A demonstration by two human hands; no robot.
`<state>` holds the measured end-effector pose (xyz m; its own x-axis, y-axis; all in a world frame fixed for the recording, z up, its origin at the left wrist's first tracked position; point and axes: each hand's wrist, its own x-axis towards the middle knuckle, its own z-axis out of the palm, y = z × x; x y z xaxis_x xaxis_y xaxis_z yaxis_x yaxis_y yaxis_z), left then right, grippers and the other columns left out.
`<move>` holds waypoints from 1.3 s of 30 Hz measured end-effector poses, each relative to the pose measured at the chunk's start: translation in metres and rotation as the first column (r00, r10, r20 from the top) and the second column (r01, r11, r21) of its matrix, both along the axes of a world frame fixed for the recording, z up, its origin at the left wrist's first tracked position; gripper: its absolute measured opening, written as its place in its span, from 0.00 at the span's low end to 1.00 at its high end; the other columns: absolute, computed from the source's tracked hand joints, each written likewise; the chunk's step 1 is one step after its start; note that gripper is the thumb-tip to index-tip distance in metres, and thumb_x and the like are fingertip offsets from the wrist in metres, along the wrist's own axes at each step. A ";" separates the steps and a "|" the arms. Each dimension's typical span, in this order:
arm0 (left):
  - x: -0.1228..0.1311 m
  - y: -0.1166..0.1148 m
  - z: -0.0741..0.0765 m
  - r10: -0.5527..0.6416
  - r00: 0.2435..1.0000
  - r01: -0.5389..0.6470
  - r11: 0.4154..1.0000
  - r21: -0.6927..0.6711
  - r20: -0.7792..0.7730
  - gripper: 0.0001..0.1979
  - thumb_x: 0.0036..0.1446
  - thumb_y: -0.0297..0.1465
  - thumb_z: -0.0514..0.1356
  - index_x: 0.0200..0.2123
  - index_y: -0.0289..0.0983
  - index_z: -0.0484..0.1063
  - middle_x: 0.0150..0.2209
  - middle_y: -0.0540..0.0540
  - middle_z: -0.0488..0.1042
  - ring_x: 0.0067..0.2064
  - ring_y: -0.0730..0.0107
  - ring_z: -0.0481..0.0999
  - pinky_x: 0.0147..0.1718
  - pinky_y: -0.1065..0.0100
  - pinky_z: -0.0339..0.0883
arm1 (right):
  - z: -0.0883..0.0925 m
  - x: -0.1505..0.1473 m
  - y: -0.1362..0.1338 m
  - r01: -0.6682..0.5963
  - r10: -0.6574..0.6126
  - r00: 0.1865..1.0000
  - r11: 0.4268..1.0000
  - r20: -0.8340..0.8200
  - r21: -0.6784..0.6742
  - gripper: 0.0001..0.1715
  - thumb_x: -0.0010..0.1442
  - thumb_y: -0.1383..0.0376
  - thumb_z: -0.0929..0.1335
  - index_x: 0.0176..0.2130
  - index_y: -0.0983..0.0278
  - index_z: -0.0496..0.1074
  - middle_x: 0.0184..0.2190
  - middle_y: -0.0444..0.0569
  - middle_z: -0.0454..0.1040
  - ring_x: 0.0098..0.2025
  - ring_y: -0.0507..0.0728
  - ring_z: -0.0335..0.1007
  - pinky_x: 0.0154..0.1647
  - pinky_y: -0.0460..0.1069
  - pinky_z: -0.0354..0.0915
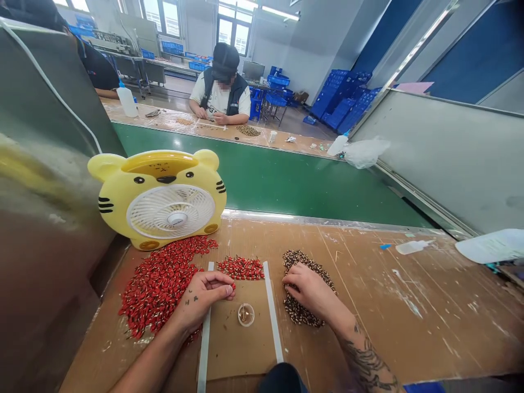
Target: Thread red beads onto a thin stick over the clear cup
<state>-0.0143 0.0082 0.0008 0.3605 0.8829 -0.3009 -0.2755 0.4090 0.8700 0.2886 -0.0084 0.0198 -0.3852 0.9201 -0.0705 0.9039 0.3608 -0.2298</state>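
Note:
My left hand (pixel 208 292) is closed in a pinch on a small red piece (pixel 233 286), held above the cardboard sheet (pixel 229 349). Beside that wrist lies a big heap of small red pieces (pixel 159 284) with pale tips. Over a pile of small black-and-cream pieces (pixel 303 316), my right hand (pixel 309 286) reaches down with its fingers bent together; whatever is between the fingertips is too small to make out. Between the hands, a small round clear dish (pixel 246 315) rests on the cardboard. A smaller batch of red pieces (pixel 241 268) lies just behind it.
White tape strips (pixel 273 316) edge the cardboard. A yellow tiger-faced fan (pixel 164 199) stands at the back left. Glue bottles (pixel 411 247) lie to the right. Beyond the green conveyor belt (pixel 286 185), a co-worker (pixel 223 90) handles small parts. A metal cabinet (pixel 45 164) bounds the left side.

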 end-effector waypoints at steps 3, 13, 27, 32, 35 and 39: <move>-0.001 0.000 0.001 -0.001 1.000 0.001 1.000 0.001 0.029 0.11 0.43 0.32 0.73 0.30 0.33 0.80 0.25 0.46 0.80 0.28 0.71 0.78 0.33 0.70 0.71 | -0.004 -0.005 0.003 0.006 -0.006 1.000 1.000 0.027 0.001 0.10 0.58 0.74 0.69 0.28 0.63 0.76 0.30 0.49 0.73 0.38 0.60 0.67 0.39 0.52 0.62; 0.000 0.001 0.001 -0.007 0.999 0.007 1.000 0.013 0.043 0.10 0.44 0.31 0.72 0.30 0.32 0.79 0.25 0.46 0.80 0.28 0.71 0.77 0.34 0.71 0.70 | -0.004 -0.005 0.005 0.047 -0.046 0.997 0.999 -0.068 0.017 0.10 0.62 0.73 0.65 0.33 0.63 0.73 0.32 0.48 0.74 0.38 0.57 0.70 0.40 0.50 0.65; 0.001 0.000 -0.003 -0.010 1.000 0.009 1.000 0.007 0.015 0.11 0.44 0.31 0.72 0.30 0.32 0.80 0.25 0.46 0.80 0.28 0.71 0.78 0.34 0.71 0.70 | 0.003 -0.005 0.012 -0.004 0.002 0.996 1.000 -0.085 -0.021 0.09 0.61 0.71 0.68 0.38 0.62 0.78 0.36 0.50 0.77 0.42 0.59 0.71 0.45 0.52 0.66; 0.001 0.002 -0.005 -0.019 1.000 0.019 1.000 0.024 0.007 0.11 0.44 0.32 0.72 0.30 0.32 0.79 0.25 0.46 0.80 0.29 0.71 0.78 0.33 0.72 0.69 | 0.007 -0.027 0.037 -0.012 0.014 0.994 1.000 -0.107 0.012 0.11 0.64 0.71 0.65 0.39 0.64 0.78 0.35 0.51 0.77 0.41 0.59 0.71 0.44 0.52 0.66; 0.001 0.002 -0.006 -0.019 1.000 0.019 1.000 0.024 0.003 0.11 0.44 0.32 0.72 0.30 0.32 0.79 0.25 0.46 0.80 0.28 0.72 0.77 0.33 0.72 0.69 | 0.002 -0.038 0.063 -0.046 0.046 0.991 0.999 -0.128 0.005 0.13 0.64 0.72 0.65 0.42 0.63 0.79 0.38 0.50 0.78 0.43 0.58 0.72 0.45 0.50 0.66; 0.001 0.003 -0.008 0.002 1.000 -0.002 1.000 0.027 0.016 0.10 0.44 0.32 0.72 0.30 0.32 0.79 0.25 0.46 0.80 0.28 0.73 0.77 0.33 0.73 0.68 | -0.008 -0.044 0.090 -0.150 0.144 0.980 0.988 -0.136 -0.034 0.16 0.59 0.75 0.67 0.42 0.60 0.80 0.38 0.48 0.79 0.42 0.56 0.73 0.44 0.48 0.65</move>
